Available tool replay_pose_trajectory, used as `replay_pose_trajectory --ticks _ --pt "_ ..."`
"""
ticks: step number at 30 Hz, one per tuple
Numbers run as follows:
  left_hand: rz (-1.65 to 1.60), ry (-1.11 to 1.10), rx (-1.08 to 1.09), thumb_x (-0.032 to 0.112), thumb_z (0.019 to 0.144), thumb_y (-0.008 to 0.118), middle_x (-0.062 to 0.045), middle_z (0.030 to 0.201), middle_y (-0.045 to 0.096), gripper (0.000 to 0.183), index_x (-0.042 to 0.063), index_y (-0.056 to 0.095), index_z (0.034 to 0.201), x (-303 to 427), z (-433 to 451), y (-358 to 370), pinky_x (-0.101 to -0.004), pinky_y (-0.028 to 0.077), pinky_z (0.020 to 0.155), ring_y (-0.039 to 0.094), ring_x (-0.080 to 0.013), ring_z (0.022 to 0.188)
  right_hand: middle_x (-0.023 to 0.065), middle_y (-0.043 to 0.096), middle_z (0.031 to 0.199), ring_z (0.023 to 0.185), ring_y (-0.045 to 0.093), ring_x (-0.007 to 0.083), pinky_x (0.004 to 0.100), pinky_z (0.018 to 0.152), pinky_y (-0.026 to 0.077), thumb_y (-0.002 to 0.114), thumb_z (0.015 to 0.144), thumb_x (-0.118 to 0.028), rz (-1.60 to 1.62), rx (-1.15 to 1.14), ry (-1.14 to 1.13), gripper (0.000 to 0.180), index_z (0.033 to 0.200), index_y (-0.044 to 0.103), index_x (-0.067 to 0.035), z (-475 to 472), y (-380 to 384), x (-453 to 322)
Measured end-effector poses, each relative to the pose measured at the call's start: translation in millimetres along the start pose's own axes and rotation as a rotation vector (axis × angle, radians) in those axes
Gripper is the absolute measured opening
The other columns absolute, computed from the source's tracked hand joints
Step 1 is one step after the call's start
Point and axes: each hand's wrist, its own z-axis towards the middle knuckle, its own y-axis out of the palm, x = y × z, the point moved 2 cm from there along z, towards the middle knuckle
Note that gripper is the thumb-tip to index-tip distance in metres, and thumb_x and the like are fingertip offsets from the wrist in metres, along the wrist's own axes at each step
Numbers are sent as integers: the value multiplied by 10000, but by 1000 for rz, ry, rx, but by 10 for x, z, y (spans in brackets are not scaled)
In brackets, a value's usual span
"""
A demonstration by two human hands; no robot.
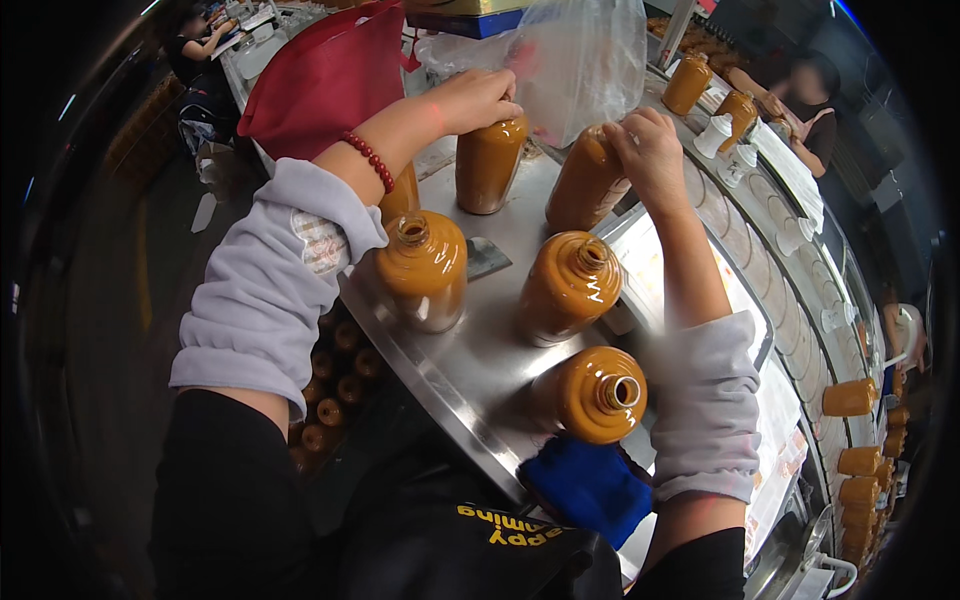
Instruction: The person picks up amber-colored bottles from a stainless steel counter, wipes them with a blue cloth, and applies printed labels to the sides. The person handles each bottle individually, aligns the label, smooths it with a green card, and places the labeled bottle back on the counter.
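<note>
My left hand [480, 101] grips the neck of an upright amber-brown glazed bottle [487, 169] at the back of a metal worktable [487, 360]. To its right, my right hand [645, 146] is closed around the top of another such bottle [583, 180], which leans in the picture. Nearer to me stand three open-necked bottles of the same kind: one at the left [424, 262], one in the middle [570, 281] and one at the front edge [600, 394]. A further bottle [401, 195] is partly hidden behind my left forearm. A flat metal blade [486, 257] lies between the bottles.
A blue cloth [589, 487] lies at the table's front corner. A red bag [322, 82] and clear plastic bag [585, 67] are at the back. On the right, a curved conveyor [757, 247] carries bottles and white stoppers; a co-worker [810, 112] sits beyond. More bottles [330, 411] stand below left.
</note>
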Motion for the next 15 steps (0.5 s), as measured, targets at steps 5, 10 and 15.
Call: replay_pose_trajectory --ticks 5,10,15 --pt "163 -101 0 356 932 634 -203 1033 678 368 38 584 1111 12 -211 -166 -435 486 857 631 -380 995 124 666 924 960 580 356 434 861 493 743 855 -248 -14 -228 85 229 847 708 -22 82 148 -96" --pt "-234 -77 14 377 935 665 -163 1096 682 427 55 608 1209 480 -695 -448 -392 493 915 645 -275 1061 147 699 1015 1019 603 361 431 901 494 724 866 -222 -30 -346 59 239 1012 699 -34 -2 -231 -62" --pt "-495 159 -37 306 916 738 -88 1069 665 397 -8 627 1134 620 -1666 -337 -287 476 898 609 -144 1009 152 680 1163 1078 626 314 410 952 497 672 936 -140 -28 -400 91 256 1181 665 -69 -5 -743 -532"
